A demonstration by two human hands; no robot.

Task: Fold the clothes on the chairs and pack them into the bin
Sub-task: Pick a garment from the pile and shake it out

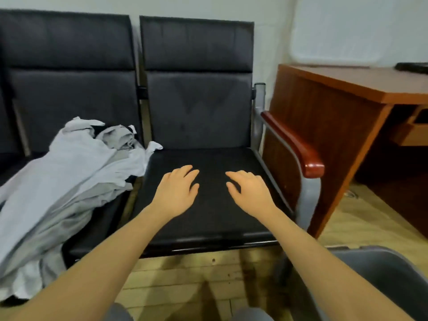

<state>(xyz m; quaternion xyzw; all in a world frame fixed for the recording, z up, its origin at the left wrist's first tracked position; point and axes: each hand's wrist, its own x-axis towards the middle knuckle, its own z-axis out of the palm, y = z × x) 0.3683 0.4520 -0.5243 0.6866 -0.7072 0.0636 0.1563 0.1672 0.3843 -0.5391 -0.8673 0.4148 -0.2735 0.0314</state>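
A heap of pale grey and white clothes [69, 172] lies crumpled on the left black chair [69, 89], spilling over its front edge. The right black chair [203, 218] has a bare seat. My left hand [178, 191] hovers over that seat, palm down, fingers relaxed and holding nothing. My right hand [247, 191] hovers beside it, a hand's width to the right, fingers loosely bent and holding nothing. A grey bin [379, 272] shows at the lower right, only its rim and part of its wall in view.
A wooden armrest [298, 147] on a grey metal frame bounds the right chair. A brown wooden desk [347, 105] stands right of it, with a dark object [414, 67] on top. Pale wooden floor [185, 281] lies under the chairs.
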